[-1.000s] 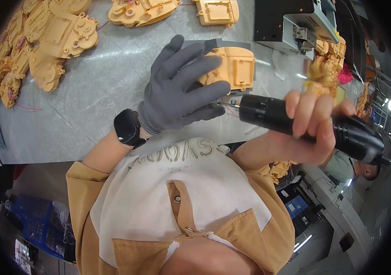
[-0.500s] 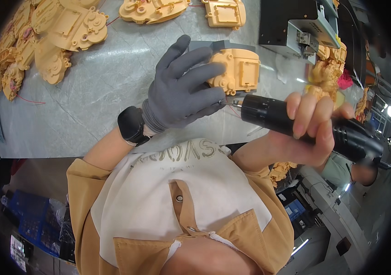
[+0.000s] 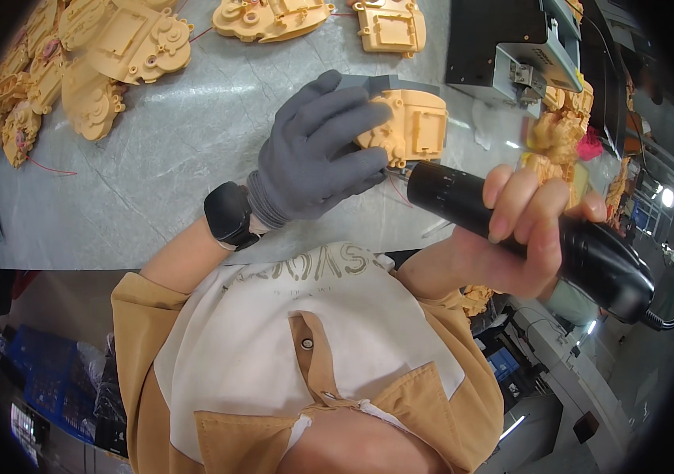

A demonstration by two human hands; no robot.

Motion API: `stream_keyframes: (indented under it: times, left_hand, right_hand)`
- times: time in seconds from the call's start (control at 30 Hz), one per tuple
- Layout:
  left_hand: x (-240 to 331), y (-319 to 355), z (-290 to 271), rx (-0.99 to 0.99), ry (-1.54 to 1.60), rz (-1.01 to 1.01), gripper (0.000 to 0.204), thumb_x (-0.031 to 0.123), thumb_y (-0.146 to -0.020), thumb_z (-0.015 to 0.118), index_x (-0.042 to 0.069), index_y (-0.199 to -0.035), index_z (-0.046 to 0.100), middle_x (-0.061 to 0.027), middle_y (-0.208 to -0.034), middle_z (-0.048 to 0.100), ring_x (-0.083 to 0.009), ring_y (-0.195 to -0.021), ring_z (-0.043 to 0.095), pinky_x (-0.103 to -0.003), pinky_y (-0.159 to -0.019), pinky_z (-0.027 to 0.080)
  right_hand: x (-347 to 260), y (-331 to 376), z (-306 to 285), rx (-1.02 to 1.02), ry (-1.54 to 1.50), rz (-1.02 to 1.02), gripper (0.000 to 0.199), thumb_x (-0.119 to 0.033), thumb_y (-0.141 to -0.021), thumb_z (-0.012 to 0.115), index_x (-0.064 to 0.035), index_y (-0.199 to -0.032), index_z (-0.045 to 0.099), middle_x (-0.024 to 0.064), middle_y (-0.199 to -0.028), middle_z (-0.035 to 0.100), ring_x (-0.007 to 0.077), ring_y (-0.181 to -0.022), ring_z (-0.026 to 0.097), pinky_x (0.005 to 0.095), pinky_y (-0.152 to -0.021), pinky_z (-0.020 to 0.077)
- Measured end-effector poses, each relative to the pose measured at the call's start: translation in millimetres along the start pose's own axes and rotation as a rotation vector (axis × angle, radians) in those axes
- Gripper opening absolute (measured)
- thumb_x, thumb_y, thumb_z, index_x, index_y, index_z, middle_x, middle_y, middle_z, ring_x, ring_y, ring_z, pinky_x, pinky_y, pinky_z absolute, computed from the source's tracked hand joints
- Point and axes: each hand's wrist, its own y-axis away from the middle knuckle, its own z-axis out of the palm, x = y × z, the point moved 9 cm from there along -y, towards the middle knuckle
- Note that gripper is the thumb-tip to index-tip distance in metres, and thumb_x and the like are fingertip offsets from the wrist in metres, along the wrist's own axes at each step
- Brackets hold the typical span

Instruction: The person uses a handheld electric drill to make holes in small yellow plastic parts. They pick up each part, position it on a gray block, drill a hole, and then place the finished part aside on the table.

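Note:
My left hand (image 3: 317, 154), in a grey glove with a black watch at the wrist, grips a yellow plastic housing (image 3: 409, 126) that rests on a grey block on the grey table (image 3: 171, 166). Bare, my right hand (image 3: 522, 233) is wrapped around a black electric screwdriver (image 3: 510, 229). Its tip points left into the near edge of the housing, just beside my gloved fingers. A cable leaves the tool's rear at the right.
Several yellow plastic housings lie in a heap at the far left (image 3: 76, 71), and two more (image 3: 274, 17) sit at the back. A black machine box (image 3: 503, 43) stands at the back right, with more yellow parts (image 3: 558, 126) beside it.
My left hand and the housing have shifted slightly toward me and rightward in view. The screwdriver stays at the housing's edge; the grip on both is unchanged.

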Motion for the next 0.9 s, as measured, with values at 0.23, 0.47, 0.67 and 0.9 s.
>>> stream_keyframes:
  times: [0.23, 0.47, 0.67, 0.9]
  left_hand:
    - [-6.7, 1.2, -0.3, -0.018, 0.056, -0.057, 0.034, 0.022, -0.068, 0.074, 0.020, -0.099, 0.061, -0.0082, -0.121, 0.052, -0.0291, -0.112, 0.046, -0.048, -0.100, 0.036]
    - [-13.7, 0.1, -4.8, 0.048, 0.051, -0.111, 0.052, 0.037, -0.074, 0.069, 0.012, -0.116, 0.053, -0.0138, -0.123, 0.048, -0.0315, -0.112, 0.045, -0.045, -0.097, 0.038]
    - [-24.4, 2.1, -2.7, 0.059, 0.043, -0.192, 0.072, 0.042, -0.069, 0.070, 0.005, -0.126, 0.043, -0.0159, -0.124, 0.044, -0.0333, -0.112, 0.045, -0.042, -0.096, 0.037]
    - [-28.7, 0.8, 3.7, 0.001, 0.098, -0.273, 0.078, 0.034, -0.061, 0.077, 0.007, -0.126, 0.044, -0.0131, -0.123, 0.046, -0.0323, -0.111, 0.046, -0.042, -0.096, 0.037]
  right_hand:
    - [4.8, 0.7, -6.9, 0.068, 0.008, 0.006, 0.045, -0.003, -0.080, 0.047, -0.0130, -0.123, 0.036, 0.0024, -0.064, 0.043, 0.0155, -0.051, 0.045, 0.0348, -0.057, 0.0400]
    - [-2.4, -5.5, -20.1, 0.144, -0.005, -0.050, 0.041, -0.005, -0.079, 0.048, -0.0131, -0.119, 0.041, 0.0023, -0.063, 0.042, 0.0154, -0.051, 0.045, 0.0352, -0.057, 0.0406]
    - [0.3, -41.1, -12.7, 0.047, 0.139, -0.125, 0.045, -0.003, -0.076, 0.048, -0.0074, -0.119, 0.035, 0.0059, -0.058, 0.042, 0.0181, -0.047, 0.046, 0.0388, -0.056, 0.0439]
    - [17.4, -51.1, 7.0, -0.030, 0.358, -0.131, 0.043, 0.001, -0.073, 0.048, 0.0029, -0.112, 0.029, 0.0100, -0.056, 0.045, 0.0184, -0.041, 0.045, 0.0375, -0.050, 0.0469]
